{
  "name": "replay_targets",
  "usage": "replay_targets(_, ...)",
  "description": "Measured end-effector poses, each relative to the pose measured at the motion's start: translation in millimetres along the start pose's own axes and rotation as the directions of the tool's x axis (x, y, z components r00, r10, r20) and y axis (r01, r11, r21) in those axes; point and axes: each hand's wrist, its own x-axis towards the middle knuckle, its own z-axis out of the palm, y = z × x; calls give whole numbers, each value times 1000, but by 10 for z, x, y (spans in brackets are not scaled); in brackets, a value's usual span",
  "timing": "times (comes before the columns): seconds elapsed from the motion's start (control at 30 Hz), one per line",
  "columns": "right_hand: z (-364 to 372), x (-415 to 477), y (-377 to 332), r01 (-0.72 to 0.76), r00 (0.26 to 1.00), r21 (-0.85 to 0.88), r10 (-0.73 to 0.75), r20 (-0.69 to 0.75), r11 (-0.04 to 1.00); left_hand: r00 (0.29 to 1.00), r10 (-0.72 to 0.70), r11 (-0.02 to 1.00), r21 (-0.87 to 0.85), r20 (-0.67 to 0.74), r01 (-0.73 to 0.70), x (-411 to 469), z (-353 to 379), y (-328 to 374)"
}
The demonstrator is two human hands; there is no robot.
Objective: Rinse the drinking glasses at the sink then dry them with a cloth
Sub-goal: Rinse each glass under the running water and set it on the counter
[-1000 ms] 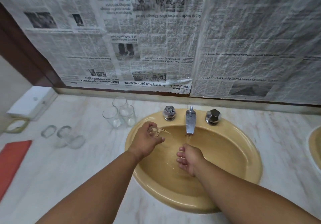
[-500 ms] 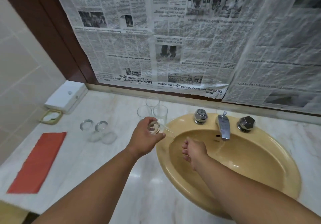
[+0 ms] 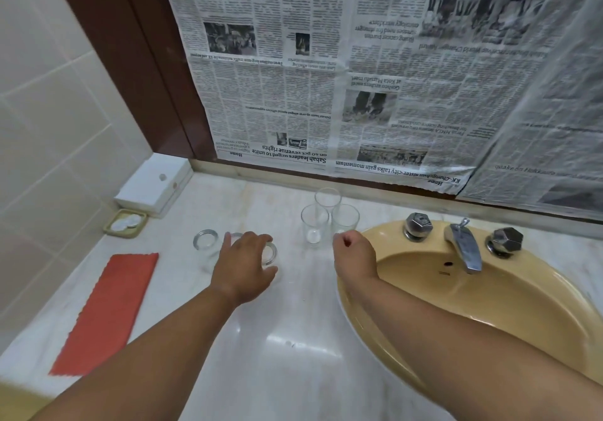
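While the left hand (image 3: pixel 243 265) reaches over the counter (image 3: pixel 293 339) at centre left of the frame, its fingers curl down around a glass (image 3: pixel 270 254). Only the right edge of that glass shows past the knuckles, and whether it touches the counter cannot be told. Two more glasses stand just to its left: the left glass (image 3: pixel 205 246) in full view, the middle glass (image 3: pixel 235 236) mostly hidden behind the fingers.

The right hand (image 3: pixel 354 254) is at the left rim of the sink (image 3: pixel 489 306), fingers loosely curled, holding nothing. Three upright glasses (image 3: pixel 315 228) stand clustered just above centre, beside the sink's left edge and near the right hand.

The cloth (image 3: pixel 104 313) — red, flat — lies at lower left, well apart from both hands. The tap (image 3: pixel 463 247) stands on the sink's back rim, right of centre. Newspaper (image 3: pixel 326 61) covers the wall across the top.
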Motion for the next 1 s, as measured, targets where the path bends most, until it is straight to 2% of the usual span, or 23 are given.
replay_targets(0.17, 186, 71, -116, 248, 969, -272, -236, 78, 930, 999, 52, 997, 63, 12, -52, 68, 3, -58)
replay_targets(0.4, 369, 255, -216, 359, 929, -565, -228, 291, 743, 998, 46, 989, 138, 42, -51, 194, -37, -168)
replay_targets(0.5, 433, 313, -232, 370, 923, -605, -206, 324, 705, 997, 40, 984, 170, 64, -51, 240, -56, -213)
replay_targets(0.67, 467, 378, -215, 401, 915, -639, -253, 314, 657, 996, 10, 981, 192, 85, -26, 269, -50, -243)
replay_targets(0.83, 408, 289, -99, 448, 894, -592, -319, 315, 670, 988, -74, 981, 189, 134, 48, 325, -85, -168)
replay_targets(0.9, 328, 210, -30, 470, 883, -550, -361, 301, 690, 989, -94, 981, 180, 113, 73, 346, -101, -50)
replay_targets(1.0, 186, 79, 78, 541, 839, -485, -485, 248, 688, 1000, -24, 996, 87, 1, 24, 375, -86, 215)
